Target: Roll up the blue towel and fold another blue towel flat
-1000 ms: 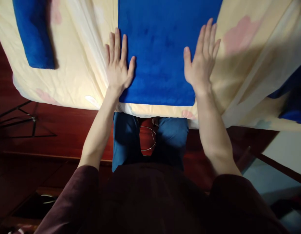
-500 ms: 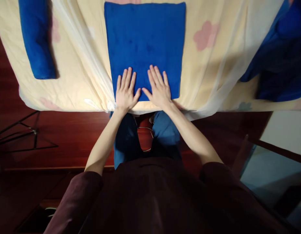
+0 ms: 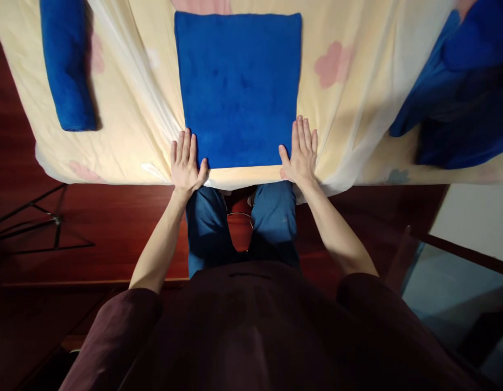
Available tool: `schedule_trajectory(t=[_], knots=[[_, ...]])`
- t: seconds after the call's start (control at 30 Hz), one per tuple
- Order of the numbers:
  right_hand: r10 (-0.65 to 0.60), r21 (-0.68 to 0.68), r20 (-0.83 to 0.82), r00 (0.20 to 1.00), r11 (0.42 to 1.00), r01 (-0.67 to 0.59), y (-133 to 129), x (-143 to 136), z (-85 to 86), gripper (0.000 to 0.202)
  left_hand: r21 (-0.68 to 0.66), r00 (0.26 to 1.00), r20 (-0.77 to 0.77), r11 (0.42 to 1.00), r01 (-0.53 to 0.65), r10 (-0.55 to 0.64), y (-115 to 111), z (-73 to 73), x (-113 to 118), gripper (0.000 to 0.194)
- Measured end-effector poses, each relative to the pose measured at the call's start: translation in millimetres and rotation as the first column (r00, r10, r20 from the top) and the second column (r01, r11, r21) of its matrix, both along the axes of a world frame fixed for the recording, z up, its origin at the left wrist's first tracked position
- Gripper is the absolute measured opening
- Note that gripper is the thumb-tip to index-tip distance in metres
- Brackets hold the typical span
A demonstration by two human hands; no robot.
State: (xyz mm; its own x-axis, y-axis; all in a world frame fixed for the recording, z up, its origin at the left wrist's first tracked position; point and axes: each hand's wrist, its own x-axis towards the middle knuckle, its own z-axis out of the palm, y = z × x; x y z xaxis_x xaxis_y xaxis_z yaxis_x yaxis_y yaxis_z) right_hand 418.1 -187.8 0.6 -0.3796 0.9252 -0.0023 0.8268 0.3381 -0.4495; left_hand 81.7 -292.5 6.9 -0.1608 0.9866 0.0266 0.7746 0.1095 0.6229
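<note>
Head view: a folded blue towel (image 3: 238, 89) lies flat on the pale floral sheet (image 3: 357, 108), its near edge just inside the bed's edge; the left hand (image 3: 186, 165) and right hand (image 3: 301, 153) rest open and flat at its two near corners, gripping nothing; judged from this, level palms and equal pressure should keep the edges square; a rolled blue towel (image 3: 68, 65) lies well apart at left, crumpled blue cloth (image 3: 459, 92) at right.

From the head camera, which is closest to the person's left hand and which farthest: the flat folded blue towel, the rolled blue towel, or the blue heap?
From the left hand:
1. Flat folded blue towel, touching the thumb, at centre.
2. Rolled blue towel, up at the far left.
3. Blue heap, across at the far right.
</note>
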Motion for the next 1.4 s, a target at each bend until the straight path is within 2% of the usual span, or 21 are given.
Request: schedule_trajectory(t=[0.2,0.37,0.47,0.57,0.73,0.9,1.0,1.17,1.23,1.4], knots=[[-0.067,0.119,-0.168,0.983,0.989,0.088,-10,11,-10.1,0.067,0.039,0.999,0.032,0.999,-0.013,0.012,-7,0.3,-6,0.073],[0.106,0.061,-0.115,0.988,0.993,-0.099,-21,19,-8.1,0.060,0.014,0.996,0.019,0.996,0.090,-0.090,-11,-2.2,-15,0.068],[0.157,0.028,-0.081,0.984,0.987,-0.155,-20,19,-5.1,0.059,0.001,0.992,0.003,0.992,0.124,-0.124,-9,-4.1,-17,0.061],[0.131,0.051,-0.086,0.988,0.991,-0.127,-18,18,-10.0,0.062,0.033,0.998,0.000,0.997,0.063,-0.063,-8,-8.0,-16,0.054],[0.056,0.065,-0.105,0.993,0.997,-0.049,-18,22,-29.0,0.064,0.063,0.999,0.019,0.997,-0.035,0.034,-10,-21.8,-15,0.046],[0.000,0.100,-0.137,0.991,0.995,0.014,-15,23,-34.3,0.057,0.158,0.999,0.016,0.986,-0.048,0.046,-11,-37.1,-20,0.049],[-0.039,0.114,-0.150,0.988,0.992,0.056,-14,20,-27.4,0.051,0.191,0.998,0.030,0.980,-0.060,0.055,-11,-35.6,-19,0.052],[-0.058,0.092,-0.182,0.982,0.993,0.076,-15,17,-17.2,0.043,0.148,0.991,0.040,0.980,-0.135,0.131,-10,-24.1,-13,0.051],[-0.069,0.095,-0.199,0.978,0.991,0.089,-15,18,-19.4,0.041,0.155,0.986,0.040,0.974,-0.168,0.164,-10,-25.3,-13,0.050],[-0.093,0.130,-0.210,0.973,0.984,0.122,-14,23,-37.8,0.043,0.195,0.967,0.056,0.947,-0.254,0.248,-14,-39.7,-17,0.049]])
